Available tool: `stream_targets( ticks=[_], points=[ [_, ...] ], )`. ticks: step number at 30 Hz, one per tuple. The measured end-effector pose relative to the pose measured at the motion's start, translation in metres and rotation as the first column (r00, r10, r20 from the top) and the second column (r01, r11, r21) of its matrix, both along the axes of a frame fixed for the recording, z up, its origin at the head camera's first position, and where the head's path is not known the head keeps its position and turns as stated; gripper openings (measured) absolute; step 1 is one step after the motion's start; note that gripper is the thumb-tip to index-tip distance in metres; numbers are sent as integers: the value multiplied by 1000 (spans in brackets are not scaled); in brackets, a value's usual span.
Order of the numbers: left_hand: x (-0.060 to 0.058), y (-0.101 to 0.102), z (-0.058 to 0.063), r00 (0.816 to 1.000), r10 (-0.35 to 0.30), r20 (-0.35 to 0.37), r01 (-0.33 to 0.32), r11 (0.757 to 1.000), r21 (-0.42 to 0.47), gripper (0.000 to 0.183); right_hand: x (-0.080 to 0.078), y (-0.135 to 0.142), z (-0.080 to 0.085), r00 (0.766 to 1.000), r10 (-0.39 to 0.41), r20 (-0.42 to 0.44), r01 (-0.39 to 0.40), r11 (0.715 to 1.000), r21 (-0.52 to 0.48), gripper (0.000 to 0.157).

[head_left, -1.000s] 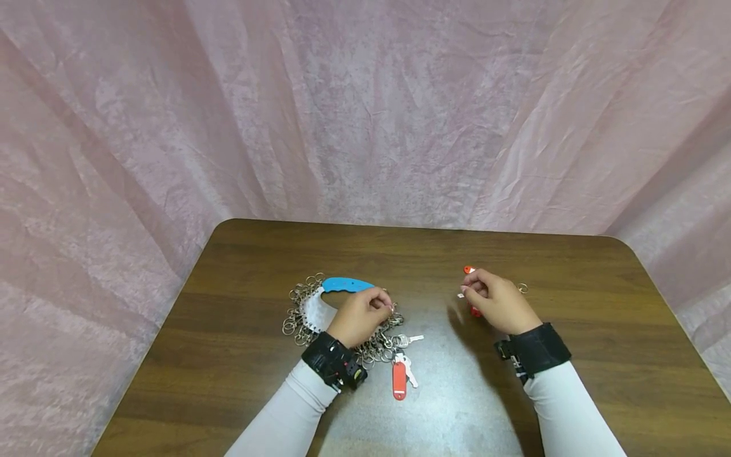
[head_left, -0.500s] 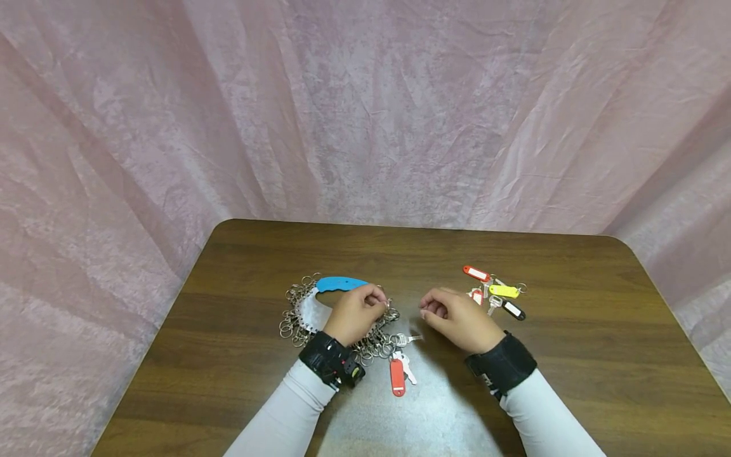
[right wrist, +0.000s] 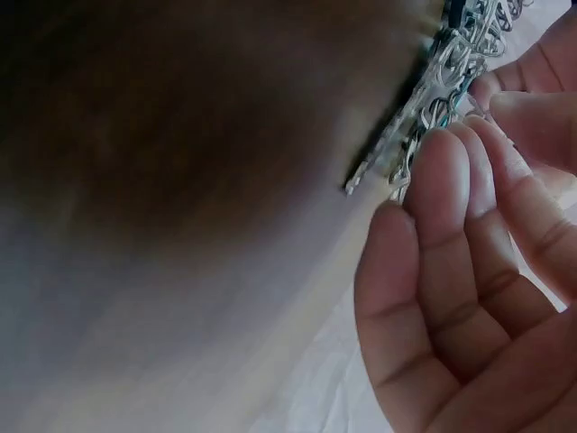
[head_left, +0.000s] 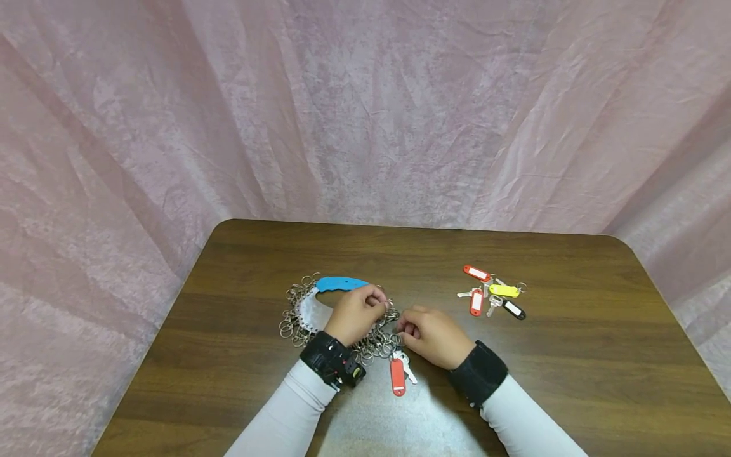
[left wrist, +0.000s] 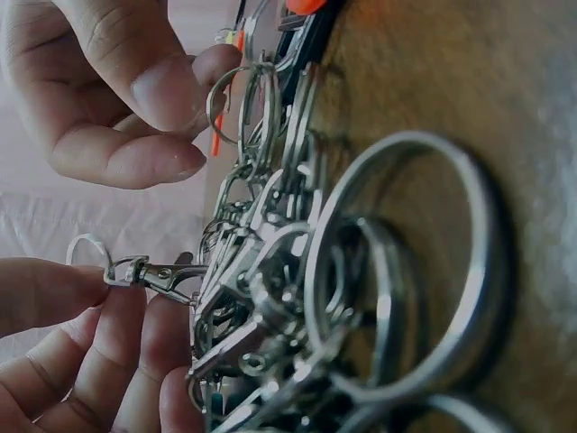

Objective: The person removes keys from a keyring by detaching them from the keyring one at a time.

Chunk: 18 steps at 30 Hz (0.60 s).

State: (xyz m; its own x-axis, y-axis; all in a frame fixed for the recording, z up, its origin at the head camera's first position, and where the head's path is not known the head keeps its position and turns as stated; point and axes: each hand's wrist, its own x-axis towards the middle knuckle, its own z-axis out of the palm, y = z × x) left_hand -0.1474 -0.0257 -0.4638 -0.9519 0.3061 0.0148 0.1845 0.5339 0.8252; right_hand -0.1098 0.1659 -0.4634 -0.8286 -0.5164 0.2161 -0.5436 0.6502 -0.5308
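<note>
A blue-handled plate (head_left: 342, 284) with a whitish body lies left of the table's middle, many metal clasps and rings along its edge. My left hand (head_left: 355, 312) is over its right end. In the left wrist view the left fingers pinch a small swivel clasp (left wrist: 160, 276) by its ring end. My right hand (head_left: 435, 336) is beside it, fingers curled, its tips at a split ring (left wrist: 216, 106); whether they pinch it cannot be told. Below the hands a red key tag (head_left: 398, 377) and a key (head_left: 408, 369) lie joined to the clasps.
Farther right lies a loose group of keys with tags: a red tag (head_left: 476, 273), another red tag (head_left: 476, 303), a yellow tag (head_left: 504, 291) and a black tag (head_left: 514, 310). The wooden table (head_left: 582, 355) ends at a pink curtain (head_left: 388, 127).
My right hand has left the tagged keys on the right and come left to the clasps, uncovering the group and covering a key. The left hand has stayed almost still, pinching the clasp.
</note>
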Motion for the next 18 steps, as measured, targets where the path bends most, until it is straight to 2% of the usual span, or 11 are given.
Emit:
stream_targets(
  ticks=[8, 14, 18],
  points=[
    [2, 1, -3, 1000, -18, -4, 18, 999, -31, 5, 2, -6, -3, 999, 10, -41, -9, 1000, 28, 12],
    [2, 3, -6, 998, -37, -43, 34, 998, -56, 7, 3, -8, -6, 997, 20, -72, -13, 996, 90, 16],
    [3, 4, -6, 998, -44, -42, 41, 997, -71, 7, 4, -8, -8, 996, 17, -85, -6, 992, 127, 17]
  ],
)
